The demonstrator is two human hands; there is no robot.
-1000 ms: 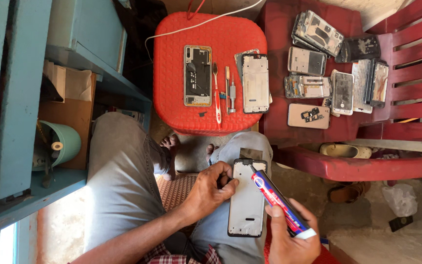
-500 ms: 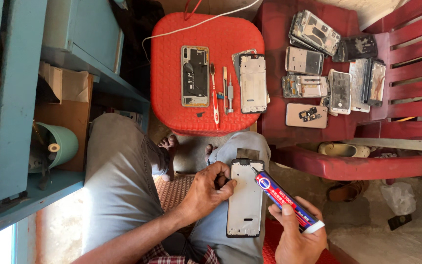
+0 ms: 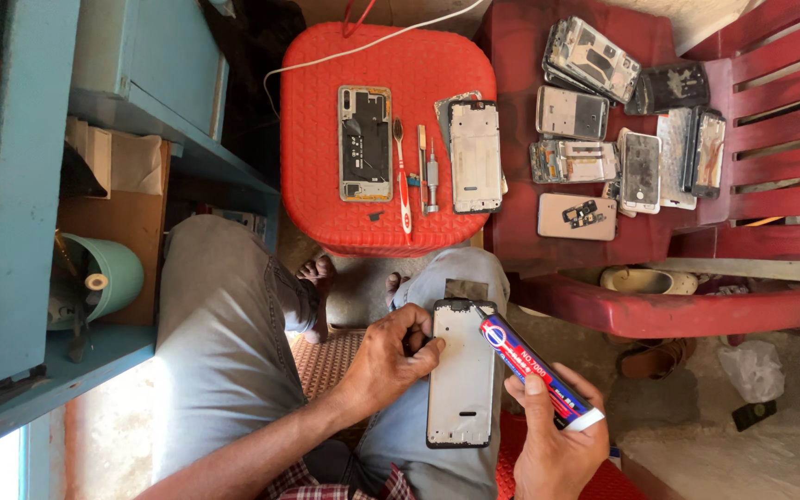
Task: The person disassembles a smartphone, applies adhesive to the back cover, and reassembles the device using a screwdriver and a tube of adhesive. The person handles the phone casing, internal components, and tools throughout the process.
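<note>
A white phone frame (image 3: 462, 370) lies lengthwise on my right thigh. My left hand (image 3: 391, 356) grips its left edge near the top, thumb over the corner. My right hand (image 3: 553, 435) holds a blue and red glue tube (image 3: 531, 363) with a white cap end; its nozzle touches the frame's top right corner. Both hands are over my lap at the bottom of the view.
A red plastic stool (image 3: 386, 120) ahead carries an opened phone (image 3: 365, 143), a red toothbrush (image 3: 402, 181), a small screwdriver (image 3: 431, 176) and a white phone frame (image 3: 475, 156). A red chair (image 3: 789, 231) on the right holds several phone parts. Blue shelving (image 3: 11, 185) stands left.
The glue tube's nozzle has stayed at the frame's top right corner. My right hand has shifted slightly on the tube. The left hand keeps its grip.
</note>
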